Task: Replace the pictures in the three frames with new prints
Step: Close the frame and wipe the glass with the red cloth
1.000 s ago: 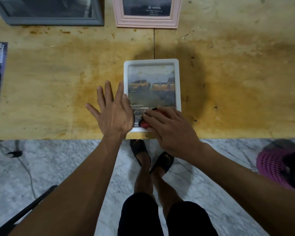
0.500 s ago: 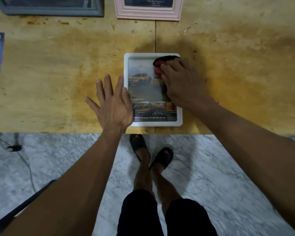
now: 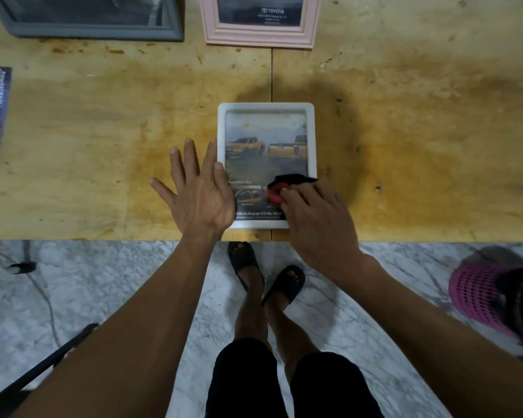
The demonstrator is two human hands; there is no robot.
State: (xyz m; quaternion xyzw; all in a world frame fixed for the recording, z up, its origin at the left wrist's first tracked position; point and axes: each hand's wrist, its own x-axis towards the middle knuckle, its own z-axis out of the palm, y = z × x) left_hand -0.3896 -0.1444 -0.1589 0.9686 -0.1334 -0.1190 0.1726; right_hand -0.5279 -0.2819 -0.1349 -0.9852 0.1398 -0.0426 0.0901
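Red-and-black cloth point(image 3: 280, 188), gripped in the right hand's point(image 3: 317, 218) curled fingers, has slid from the white plastic frame's point(image 3: 266, 107) upper right to lower right; left hand point(image 3: 198, 194) still presses flat, fingers spread. Pink wooden frame point(image 3: 261, 37) reads "TOYOTA".

so the frame point(image 3: 311, 137) up front is white, and its print point(image 3: 264, 152) has yellow pickup trucks on a hazy grey-brown background with a white text strip at the bottom. The cloth point(image 3: 280, 188) on it is red and black. Further back there's a pink frame point(image 3: 260, 36) with a dark print and white lettering, plus a grey frame point(image 3: 97, 33). Table point(image 3: 103, 131) is yellowish wood with brown stains. Floor point(image 3: 118, 282) is white-grey marble, and the basket point(image 3: 477, 294) is bright pink.
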